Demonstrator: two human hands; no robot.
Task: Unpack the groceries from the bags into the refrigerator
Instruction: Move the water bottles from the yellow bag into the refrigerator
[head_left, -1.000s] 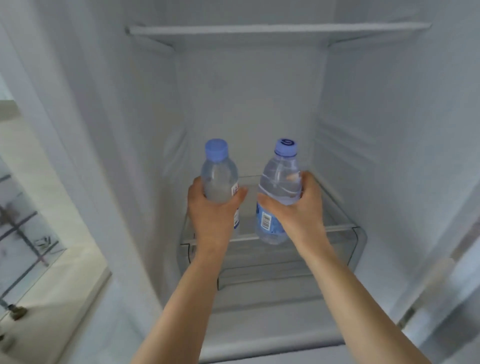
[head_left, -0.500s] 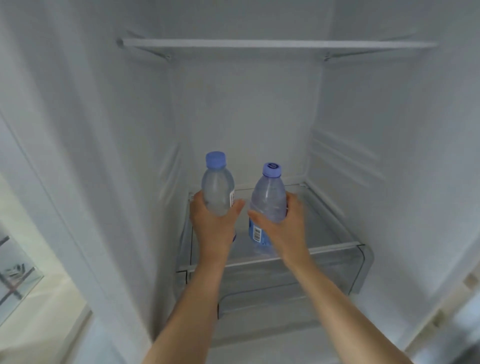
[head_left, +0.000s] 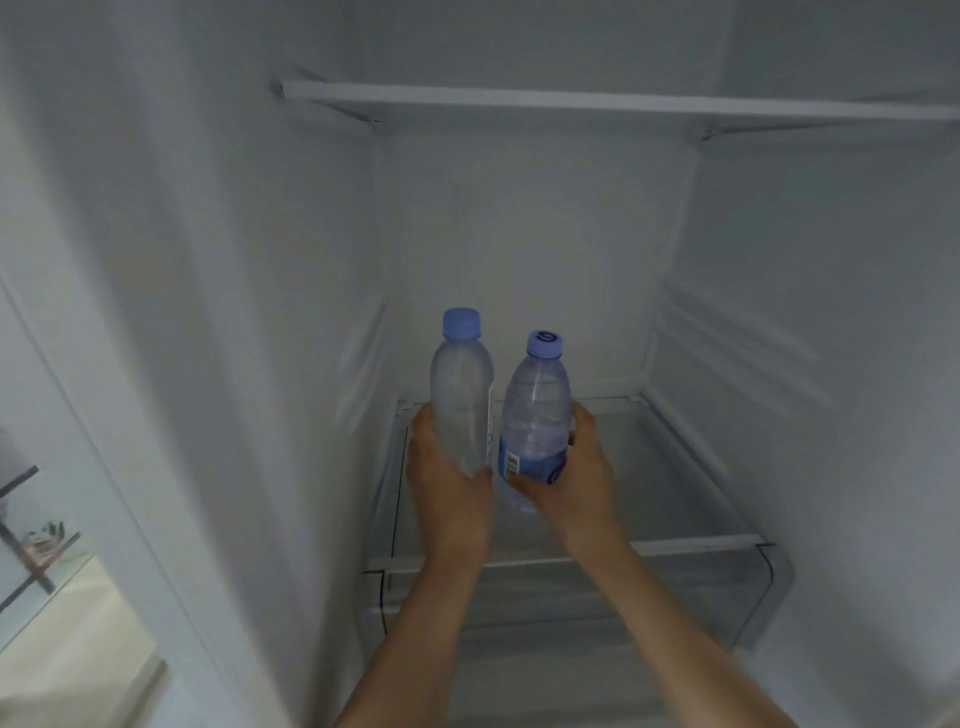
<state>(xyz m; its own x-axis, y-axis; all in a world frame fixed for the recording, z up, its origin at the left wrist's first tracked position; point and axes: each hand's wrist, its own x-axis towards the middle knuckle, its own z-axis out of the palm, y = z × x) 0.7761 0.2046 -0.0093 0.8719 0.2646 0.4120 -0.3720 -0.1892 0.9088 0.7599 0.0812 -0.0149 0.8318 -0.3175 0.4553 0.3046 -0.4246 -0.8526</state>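
Each hand's fingers wrap a water bottle (head_left: 461, 405), hiding both bases; the bottle label (head_left: 530, 465) is unreadable.

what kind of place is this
The inside of a refrigerator, probably in a home kitchen: white moulded walls, a glass shelf over a clear drawer, and two water bottles being set in.

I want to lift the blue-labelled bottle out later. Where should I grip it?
Wrap the blue-labelled bottle around its wide lower body from the right front, as the right hand does: the other bottle crowds its left side.
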